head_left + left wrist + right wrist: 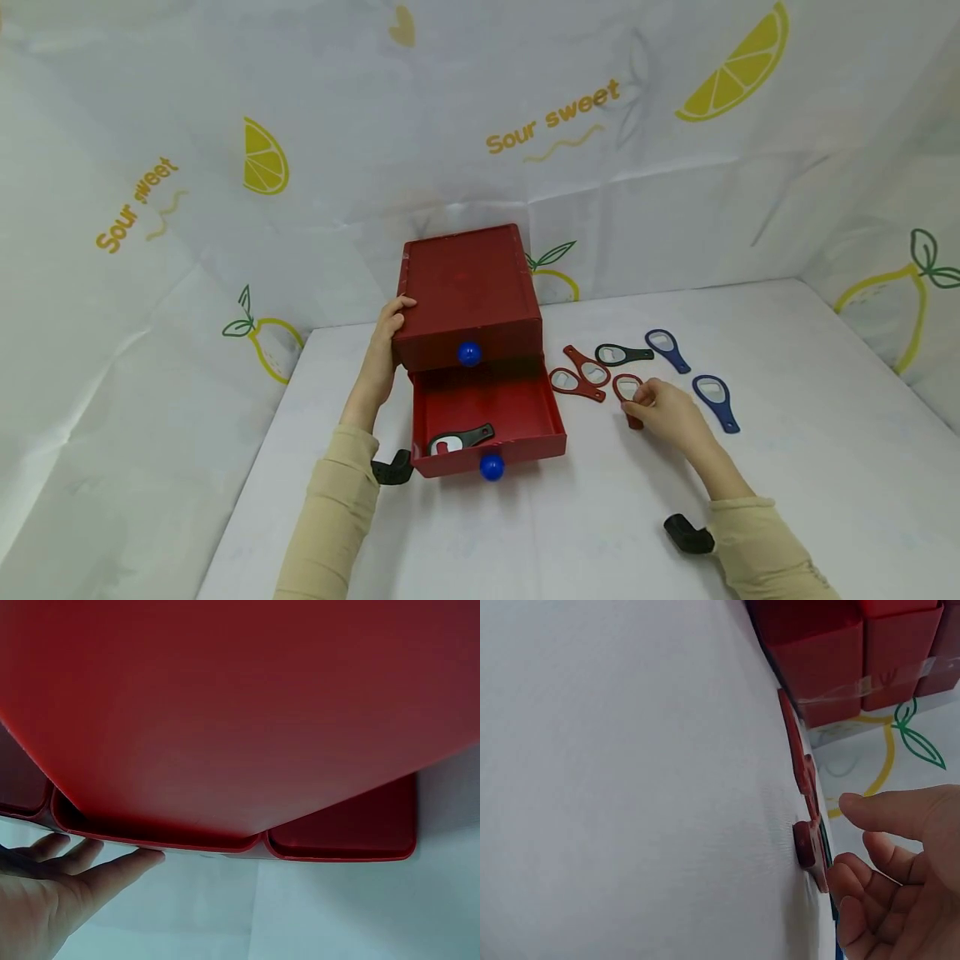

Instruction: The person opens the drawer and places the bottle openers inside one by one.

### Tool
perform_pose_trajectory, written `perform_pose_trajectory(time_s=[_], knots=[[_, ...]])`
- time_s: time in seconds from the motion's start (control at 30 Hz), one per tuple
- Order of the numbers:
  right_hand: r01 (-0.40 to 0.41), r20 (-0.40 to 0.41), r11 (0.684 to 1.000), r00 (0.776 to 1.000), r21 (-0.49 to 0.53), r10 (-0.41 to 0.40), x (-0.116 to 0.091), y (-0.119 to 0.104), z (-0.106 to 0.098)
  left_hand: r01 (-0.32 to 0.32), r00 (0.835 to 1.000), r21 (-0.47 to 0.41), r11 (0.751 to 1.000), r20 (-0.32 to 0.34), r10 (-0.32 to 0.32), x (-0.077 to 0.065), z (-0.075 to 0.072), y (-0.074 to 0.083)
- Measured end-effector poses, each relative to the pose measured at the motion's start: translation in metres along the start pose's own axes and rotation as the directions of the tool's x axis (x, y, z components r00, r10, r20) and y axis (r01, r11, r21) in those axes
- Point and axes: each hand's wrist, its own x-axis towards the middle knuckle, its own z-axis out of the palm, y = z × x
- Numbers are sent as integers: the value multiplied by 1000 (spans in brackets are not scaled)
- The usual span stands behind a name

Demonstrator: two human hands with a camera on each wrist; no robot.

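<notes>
White lemon-printed sheeting (375, 125) is hung behind a white tabletop (585, 525). By the left hand (385, 350), fingers extended, a boxy red plastic drawer unit (465, 279) is touched at centre. Right of centre, a paddle-shaped red bottle opener (627, 390) is seen at the right hand (671, 414), thumb and fingers parted; probably light and stiff, it is best pinched by its handle.

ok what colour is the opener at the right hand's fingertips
Red; the opener shows best in the head view.

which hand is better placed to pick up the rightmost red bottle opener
Probably the right hand: its fingers are at that red bottle opener, while the left hand rests against the left side of the red drawer unit.
</notes>
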Motion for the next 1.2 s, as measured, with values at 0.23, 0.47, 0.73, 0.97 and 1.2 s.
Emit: perform_pose_trajectory(time_s=[0.23, 0.47, 0.73, 0.97, 1.2], knots=[[-57, 45, 997, 997, -44, 59, -1, 8, 8, 0, 1000, -7, 1000, -1, 0, 0, 0, 0], [-79, 56, 990, 995, -114, 85, -8, 8, 6, -9, 1000, -9, 1000, 8, 9, 1, 0, -1], [-89, 40, 990, 995, -110, 94, -11, 12, -3, -1, 1000, -10, 1000, -5, 1, 1, 0, 0], [-113, 5, 989, 994, -100, 114, -13, 19, -10, -2, 1000, -12, 1000, 5, 2, 0, 0, -1], [-96, -24, 993, 995, -76, 94, -19, 19, -15, -2, 1000, -13, 1000, -1, 2, 1, -1, -1]])
